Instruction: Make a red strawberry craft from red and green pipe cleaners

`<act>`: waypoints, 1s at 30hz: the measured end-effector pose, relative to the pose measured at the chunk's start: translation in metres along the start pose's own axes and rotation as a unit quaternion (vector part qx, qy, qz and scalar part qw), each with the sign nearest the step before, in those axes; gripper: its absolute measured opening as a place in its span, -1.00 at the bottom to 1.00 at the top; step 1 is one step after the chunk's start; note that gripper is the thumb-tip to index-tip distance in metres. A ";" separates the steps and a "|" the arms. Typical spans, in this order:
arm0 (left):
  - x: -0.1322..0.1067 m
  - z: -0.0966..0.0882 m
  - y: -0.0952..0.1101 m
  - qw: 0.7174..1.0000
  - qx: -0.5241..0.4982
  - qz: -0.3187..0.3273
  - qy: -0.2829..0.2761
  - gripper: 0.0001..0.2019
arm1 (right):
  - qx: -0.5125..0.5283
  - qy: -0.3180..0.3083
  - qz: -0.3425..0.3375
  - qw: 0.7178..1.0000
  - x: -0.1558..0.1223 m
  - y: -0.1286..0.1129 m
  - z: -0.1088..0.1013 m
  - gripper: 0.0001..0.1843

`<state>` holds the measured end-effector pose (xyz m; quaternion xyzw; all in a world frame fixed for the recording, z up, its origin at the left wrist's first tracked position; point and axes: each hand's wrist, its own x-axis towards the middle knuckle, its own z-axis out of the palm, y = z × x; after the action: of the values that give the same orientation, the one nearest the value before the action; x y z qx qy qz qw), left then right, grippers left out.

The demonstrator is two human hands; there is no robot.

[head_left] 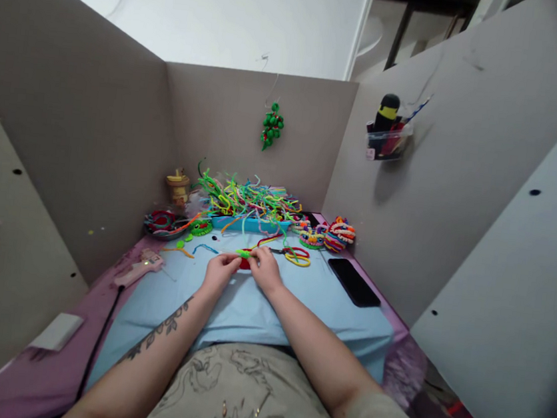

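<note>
My left hand [221,271] and my right hand [266,271] meet over the middle of the table, fingers closed in a pinch. Between their fingertips is a small bright green piece [243,253], too small to make out fully. Just beneath it shows something red [245,264], partly hidden by the fingers; whether it is held or lies on the cloth, I cannot tell. Beyond my right hand lie scissors [298,257] with red and yellow handles. A short blue strand [206,248] and an orange strand [179,250] rest left of my left hand.
Behind the hands stands a blue tray [256,225] heaped with colourful strands [254,199]. A black phone [353,282] lies right, a pink glue gun [141,270] left. Braided colourful pieces [340,235] sit back right. Grey panels [255,99] enclose three sides; a clear holder [385,144] hangs right.
</note>
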<state>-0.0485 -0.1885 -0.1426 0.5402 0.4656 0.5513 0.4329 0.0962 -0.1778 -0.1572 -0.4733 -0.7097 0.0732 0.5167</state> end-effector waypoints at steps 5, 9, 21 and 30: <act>0.001 -0.001 -0.003 1.000 0.004 -0.012 -0.006 -0.68 | 0.002 0.004 0.000 1.000 0.000 0.002 0.001 -0.91; 0.002 -0.002 -0.006 1.000 0.009 -0.014 -0.008 -0.69 | 0.004 0.001 0.007 1.000 -0.001 0.002 0.001 -0.92; 0.002 -0.001 -0.003 0.999 0.014 -0.028 0.012 -0.64 | -0.048 -0.029 -0.006 0.998 -0.004 -0.004 0.000 -0.89; 0.001 0.003 -0.002 1.000 -0.025 0.009 0.015 -0.72 | 0.001 -0.057 -0.056 0.997 -0.003 -0.007 0.000 -0.84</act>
<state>-0.0459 -0.1868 -0.1445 0.5252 0.4534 0.5744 0.4343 0.0923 -0.1834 -0.1551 -0.4277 -0.7631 0.0718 0.4791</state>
